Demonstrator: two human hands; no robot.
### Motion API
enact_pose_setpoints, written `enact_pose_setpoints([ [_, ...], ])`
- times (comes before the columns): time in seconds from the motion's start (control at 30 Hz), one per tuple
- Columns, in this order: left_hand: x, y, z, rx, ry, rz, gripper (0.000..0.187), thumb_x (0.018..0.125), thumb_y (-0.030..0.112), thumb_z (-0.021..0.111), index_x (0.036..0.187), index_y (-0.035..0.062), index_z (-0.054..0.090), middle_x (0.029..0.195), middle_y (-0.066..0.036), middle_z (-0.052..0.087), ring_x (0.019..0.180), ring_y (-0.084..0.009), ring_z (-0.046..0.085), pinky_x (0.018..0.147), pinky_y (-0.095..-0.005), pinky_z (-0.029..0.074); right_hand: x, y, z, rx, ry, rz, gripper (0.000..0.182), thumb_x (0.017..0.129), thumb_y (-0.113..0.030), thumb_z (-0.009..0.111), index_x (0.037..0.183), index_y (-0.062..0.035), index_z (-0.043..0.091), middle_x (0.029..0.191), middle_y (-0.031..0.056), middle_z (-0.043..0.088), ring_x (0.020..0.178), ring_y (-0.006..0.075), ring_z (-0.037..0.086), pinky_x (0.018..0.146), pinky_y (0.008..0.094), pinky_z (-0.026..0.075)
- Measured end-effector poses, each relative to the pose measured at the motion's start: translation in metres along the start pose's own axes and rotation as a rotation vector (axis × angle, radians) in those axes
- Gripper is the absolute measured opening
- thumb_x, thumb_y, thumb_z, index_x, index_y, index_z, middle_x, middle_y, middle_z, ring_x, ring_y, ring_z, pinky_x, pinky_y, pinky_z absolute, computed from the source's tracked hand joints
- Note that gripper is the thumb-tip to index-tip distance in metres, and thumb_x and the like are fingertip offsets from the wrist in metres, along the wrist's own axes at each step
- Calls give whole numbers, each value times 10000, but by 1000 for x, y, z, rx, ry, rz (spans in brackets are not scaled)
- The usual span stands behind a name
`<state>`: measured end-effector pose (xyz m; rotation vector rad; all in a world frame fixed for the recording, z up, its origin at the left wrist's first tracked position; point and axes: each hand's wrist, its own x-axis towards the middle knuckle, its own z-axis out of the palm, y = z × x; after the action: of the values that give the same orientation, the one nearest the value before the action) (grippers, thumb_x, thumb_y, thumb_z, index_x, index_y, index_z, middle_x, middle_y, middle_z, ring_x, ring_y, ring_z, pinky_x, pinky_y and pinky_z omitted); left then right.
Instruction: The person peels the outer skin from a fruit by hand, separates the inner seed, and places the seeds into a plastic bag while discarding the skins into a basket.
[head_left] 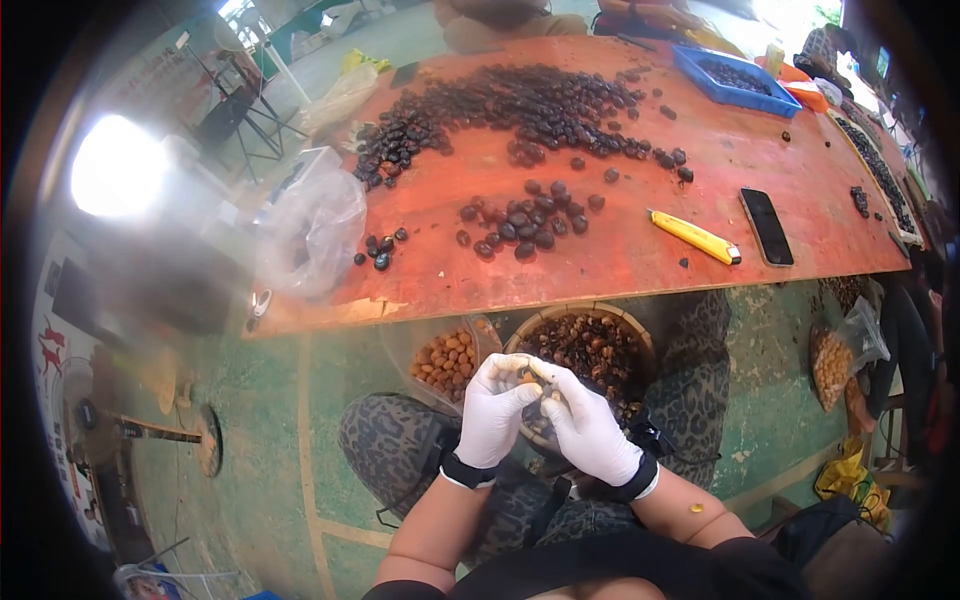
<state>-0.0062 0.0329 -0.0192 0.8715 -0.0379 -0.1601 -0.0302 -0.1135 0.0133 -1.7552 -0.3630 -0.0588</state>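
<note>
Both my hands wear white gloves with black bands at the wrists, and they meet over a round basket. My left hand (492,408) is closed, its fingertips pinching a small orange-brown nut (527,376) that is mostly hidden. From the other side my right hand (590,425) is closed on the same nut, thumb and fingers bent against it. Dark pieces of shell (585,350) fill the woven basket (648,345) beneath. To its left, a clear plastic bag (400,345) holds orange-brown nuts (445,362).
On the red table (400,290) lie dark round nuts (530,220), a bigger heap behind them, a yellow utility knife (693,237) and a phone (767,227). A blue tray (690,68) stands at the far right. Crumpled plastic (315,225) hangs over the left edge. Other people sit around the table.
</note>
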Motion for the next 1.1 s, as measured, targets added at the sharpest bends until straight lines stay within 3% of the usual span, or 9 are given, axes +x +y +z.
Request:
enact_pose_setpoints([
  [0.3,-1,15,3,411,-8,-83,266,794,-82,657,1055,-49,621,1000,-114,683,893,-157,652,824,-274,515,-4,4,-15,81,-107,219,244,908,-3,494,1149,-31,470,887,199,623,829,326,657,727,354,497],
  [0.4,0,17,3,475,-20,-107,278,806,-82,634,1082,-58,626,1018,-112,682,897,-145,647,827,-264,510,-5,10,-12,112,-78,198,207,925,-2,464,1127,-45,466,825,143,612,706,239,632,640,308,471],
  [0.5,0,17,2,494,-11,-115,277,817,-79,617,1093,-61,627,1041,-107,676,914,-140,641,835,-259,505,-6,14,-7,480,-85,327,164,950,-18,433,1100,-77,459,748,51,549,571,111,511,535,238,400],
  [0.6,-1,17,5,481,-6,-108,281,824,-78,608,1103,-58,622,1070,-95,663,951,-140,625,862,-259,493,-1,7,-7,800,4,490,139,972,-54,402,1104,-93,422,747,16,509,521,45,388,454,180,297],
  [0.67,-3,18,11,484,1,-96,294,828,-76,604,1122,-53,608,1095,-81,646,973,-138,609,880,-258,483,4,6,-16,821,63,490,122,975,-58,416,1093,-78,442,739,-4,499,546,24,396,474,182,322],
  [0.83,0,12,9,443,42,1,313,824,-73,624,1129,-23,575,1118,-55,608,971,-126,586,872,-258,481,-1,9,-21,-68,16,90,445,909,-3,476,1347,-39,406,845,143,605,681,241,597,648,290,480],
  [0.87,1,10,5,472,44,10,315,822,-73,630,1126,-17,570,1120,-53,602,967,-124,585,866,-257,484,-1,1,-24,-74,-63,190,542,879,5,505,1402,-44,372,927,212,622,822,359,630,748,369,507],
  [0.93,1,9,3,439,63,-4,302,812,-72,651,1100,-14,580,1081,-60,623,951,-125,597,850,-251,488,-4,5,-24,-151,-78,25,538,875,-3,516,1393,-57,380,993,236,629,907,380,632,777,400,515],
  [1.1,0,6,5,358,9,-25,266,831,-49,654,1087,-1,601,1003,-46,661,907,-93,614,817,-224,489,-3,0,-25,-178,-141,59,539,861,-6,530,1379,-66,394,1093,245,607,987,388,616,826,423,513],
])
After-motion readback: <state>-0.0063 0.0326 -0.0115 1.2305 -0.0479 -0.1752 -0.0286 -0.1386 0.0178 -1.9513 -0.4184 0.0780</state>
